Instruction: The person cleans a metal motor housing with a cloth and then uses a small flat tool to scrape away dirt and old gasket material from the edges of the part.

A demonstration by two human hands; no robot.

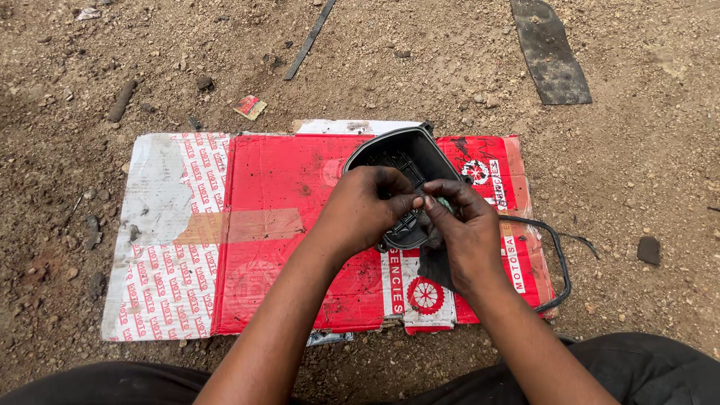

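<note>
A black plastic housing [409, 154] with a curved rim and a ribbed grille inside lies tilted on a flattened red and white cardboard sheet [277, 225]. My left hand [367, 206] grips the housing's near edge, fingers curled over it. My right hand [465, 225] pinches a small greenish part [444, 202] at the housing's right side, fingertips meeting those of the left hand. What lies under both palms is hidden.
A thin black rubber loop [559, 262] lies on the cardboard's right edge. Bare dirt ground surrounds it, with a dark rubber strip [551, 52] at top right, a thin black bar [309, 39] at top centre, a small red wrapper [250, 107] and scattered stones.
</note>
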